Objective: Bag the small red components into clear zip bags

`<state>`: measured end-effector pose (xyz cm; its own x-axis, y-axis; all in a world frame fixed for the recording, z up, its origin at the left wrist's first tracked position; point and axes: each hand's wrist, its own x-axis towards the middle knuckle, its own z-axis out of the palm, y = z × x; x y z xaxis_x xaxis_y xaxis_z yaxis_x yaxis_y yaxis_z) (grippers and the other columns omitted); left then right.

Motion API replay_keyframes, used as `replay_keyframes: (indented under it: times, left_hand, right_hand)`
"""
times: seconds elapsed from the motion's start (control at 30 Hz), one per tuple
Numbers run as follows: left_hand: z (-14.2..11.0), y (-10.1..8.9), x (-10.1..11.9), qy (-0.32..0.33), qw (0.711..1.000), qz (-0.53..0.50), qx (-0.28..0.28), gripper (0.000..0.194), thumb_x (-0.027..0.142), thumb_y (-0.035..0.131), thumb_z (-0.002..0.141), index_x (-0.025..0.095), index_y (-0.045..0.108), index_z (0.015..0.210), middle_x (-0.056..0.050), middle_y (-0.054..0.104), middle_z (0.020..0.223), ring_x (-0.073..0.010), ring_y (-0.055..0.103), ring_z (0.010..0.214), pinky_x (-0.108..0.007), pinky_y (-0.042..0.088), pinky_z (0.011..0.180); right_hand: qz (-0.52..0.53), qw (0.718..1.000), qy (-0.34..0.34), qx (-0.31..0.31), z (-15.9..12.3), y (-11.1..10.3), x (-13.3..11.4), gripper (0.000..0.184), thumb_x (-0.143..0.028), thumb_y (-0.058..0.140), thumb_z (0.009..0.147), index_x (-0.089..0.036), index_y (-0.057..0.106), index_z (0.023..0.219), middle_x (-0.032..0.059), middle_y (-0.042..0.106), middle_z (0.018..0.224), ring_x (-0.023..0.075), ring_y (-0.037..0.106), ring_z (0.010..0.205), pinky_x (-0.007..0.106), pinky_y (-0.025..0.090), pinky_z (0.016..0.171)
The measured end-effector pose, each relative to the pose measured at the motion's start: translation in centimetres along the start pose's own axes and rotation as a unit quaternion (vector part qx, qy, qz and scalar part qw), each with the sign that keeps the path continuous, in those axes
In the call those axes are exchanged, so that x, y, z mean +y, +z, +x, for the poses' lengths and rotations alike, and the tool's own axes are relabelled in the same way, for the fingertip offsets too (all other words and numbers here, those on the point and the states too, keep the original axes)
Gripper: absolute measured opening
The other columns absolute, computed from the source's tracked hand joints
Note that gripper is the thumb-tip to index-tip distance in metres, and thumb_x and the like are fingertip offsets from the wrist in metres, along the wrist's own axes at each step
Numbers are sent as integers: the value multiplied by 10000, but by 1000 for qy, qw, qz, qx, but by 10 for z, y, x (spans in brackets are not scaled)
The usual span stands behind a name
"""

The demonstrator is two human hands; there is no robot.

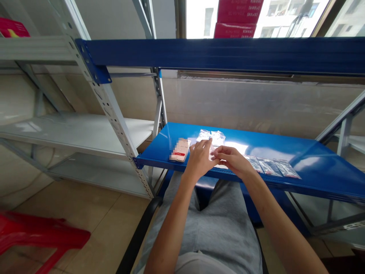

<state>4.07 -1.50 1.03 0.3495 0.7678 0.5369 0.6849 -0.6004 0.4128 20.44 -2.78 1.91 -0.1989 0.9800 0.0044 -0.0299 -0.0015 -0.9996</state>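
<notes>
Near the front of the blue shelf [313, 163], both my hands are closed on a small clear plastic bag [211, 151]. My left hand [201, 158] has it from the left, with some fingers hidden behind the hand. From the other side, the thumb and fingertips of my right hand [232, 158] pinch its edge. What is inside the bag is too small to tell. Just beyond my fingers lie two more clear bags [218, 137]. Right of my right hand, several flat bags [269, 167] with reddish edges lie in a row.
A phone [182, 150] lies left of my left hand. A blue crossbeam [199, 55] spans above the shelf, with red boxes [236, 19] behind it. Grey shelving [85, 129] stands to the left, and a red plastic stool [42, 234] is on the floor at lower left.
</notes>
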Motion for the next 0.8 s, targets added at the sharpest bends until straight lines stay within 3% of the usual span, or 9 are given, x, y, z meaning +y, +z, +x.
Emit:
replay_keyframes:
  times: [0.17, 0.33, 0.5, 0.57, 0.67, 0.8]
  left_hand:
    - [0, 1, -4, -5, 1000, -8, -1, 655, 322, 692, 874, 156, 470, 1467, -166, 616, 1388, -341, 572, 1294, -504, 450, 1053]
    - [1, -1, -13, -3, 1000, -27, -3, 637, 355, 693, 886, 139, 504, 1454, -159, 667, 1308, -329, 632, 1210, -466, 503, 1001]
    - [-2, -9, -28, -22, 998, -56, 2, 600, 403, 699, 899, 170, 551, 1432, -151, 665, 1341, -309, 620, 1250, -431, 505, 1039]
    - [-3, -14, -34, -39, 997, -66, 1, 620, 418, 722, 884, 171, 561, 1429, -150, 672, 1337, -302, 638, 1216, -426, 515, 1031]
    - [-4, -21, -40, -65, 995, -79, -7, 615, 406, 754, 866, 176, 587, 1411, -141, 701, 1286, -265, 697, 1068, -397, 553, 961]
    - [-3, -26, -42, -86, 993, -78, -18, 618, 375, 783, 848, 164, 601, 1400, -150, 702, 1283, -260, 714, 1021, -393, 565, 935]
  right_hand:
    - [-13, 1000, 2, 9, 2, -1, 4, 298, -419, 802, 674, -206, 624, 783, 23, 676, 832, 158, 606, 756, 294, 488, 697]
    - [-20, 1000, 5, -17, 0, 1, 4, 298, -468, 763, 754, -213, 636, 843, 42, 698, 905, 183, 654, 851, 294, 506, 732]
    - [-102, 994, -32, 12, 12, -24, 14, 328, -481, 696, 841, -228, 660, 1048, 89, 739, 1033, 222, 712, 962, 314, 531, 757]
    - [-196, 977, -54, 64, 24, -43, 25, 302, -456, 679, 844, -211, 669, 1021, 98, 748, 974, 236, 722, 910, 309, 524, 690]
    - [-359, 921, -66, 132, 43, -66, 43, 159, -325, 640, 856, -187, 694, 912, 99, 759, 909, 227, 713, 807, 317, 504, 675]
    - [-471, 863, -96, 155, 64, -75, 58, 164, -225, 601, 890, -173, 751, 932, 114, 776, 925, 232, 707, 833, 321, 491, 737]
